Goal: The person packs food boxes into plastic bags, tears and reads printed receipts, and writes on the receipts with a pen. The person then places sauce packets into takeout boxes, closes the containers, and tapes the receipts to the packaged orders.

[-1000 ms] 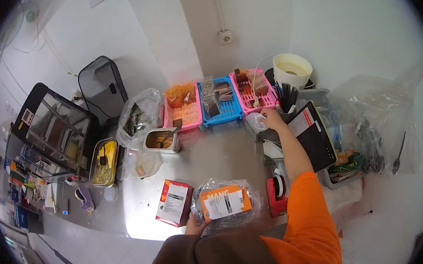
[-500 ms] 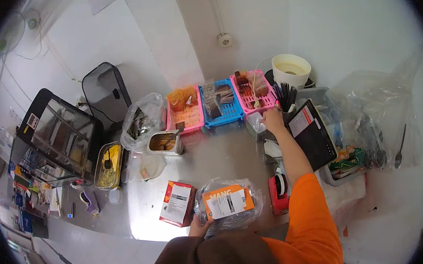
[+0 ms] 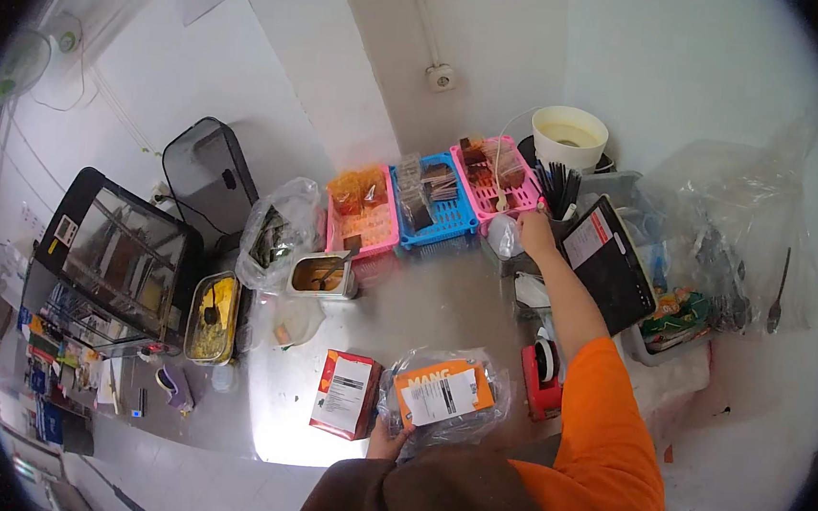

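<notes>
My left hand [image 3: 389,440] grips the near left edge of a clear plastic bag [image 3: 489,417], its thumb lying by the orange box inside. That orange box [image 3: 444,391] has a white printed label on top. Beside the bag, to the left, stands a red box [image 3: 346,395] with a similar label. My right hand [image 3: 536,235] is stretched to the back of the counter, fingers curled, by a crumpled clear plastic piece [image 3: 504,236] and a holder of black utensils [image 3: 558,192]. What the right fingers hold, if anything, is too small to make out.
Pink [image 3: 364,215] and blue baskets [image 3: 437,210] line the wall. A metal tray [image 3: 321,275], a yellow-filled container [image 3: 212,317] and a glass display case [image 3: 111,261] are left. A tablet [image 3: 605,266] and red tape dispenser [image 3: 541,379] stand right.
The view has shifted slightly. My right hand remains at the back of the counter with its fingers more curled; my left hand stays on the bag.
</notes>
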The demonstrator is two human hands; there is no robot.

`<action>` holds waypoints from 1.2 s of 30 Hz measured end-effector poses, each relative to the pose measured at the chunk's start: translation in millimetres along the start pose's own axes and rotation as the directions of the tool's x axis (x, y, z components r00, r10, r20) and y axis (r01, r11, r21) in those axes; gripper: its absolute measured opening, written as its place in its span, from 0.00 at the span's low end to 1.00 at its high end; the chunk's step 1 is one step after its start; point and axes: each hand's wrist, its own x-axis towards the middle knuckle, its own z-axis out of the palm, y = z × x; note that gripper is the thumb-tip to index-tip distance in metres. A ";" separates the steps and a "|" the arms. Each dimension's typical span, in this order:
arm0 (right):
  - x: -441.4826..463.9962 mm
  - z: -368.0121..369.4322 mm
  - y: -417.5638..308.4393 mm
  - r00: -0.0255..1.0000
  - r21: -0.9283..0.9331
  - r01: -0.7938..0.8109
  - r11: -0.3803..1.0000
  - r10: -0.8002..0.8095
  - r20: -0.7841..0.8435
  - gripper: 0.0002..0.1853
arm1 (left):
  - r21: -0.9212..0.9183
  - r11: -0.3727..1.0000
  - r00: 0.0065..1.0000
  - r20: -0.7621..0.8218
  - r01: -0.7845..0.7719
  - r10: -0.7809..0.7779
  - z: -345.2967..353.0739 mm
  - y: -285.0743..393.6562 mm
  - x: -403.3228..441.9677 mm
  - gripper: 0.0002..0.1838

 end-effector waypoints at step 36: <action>-17.7 -18.3 -10.6 0.984 0.254 -0.062 0.965 0.102 -0.147 0.08 | 0.062 0.998 0.993 0.111 0.023 -0.030 -9.2 -28.7 9.3 0.32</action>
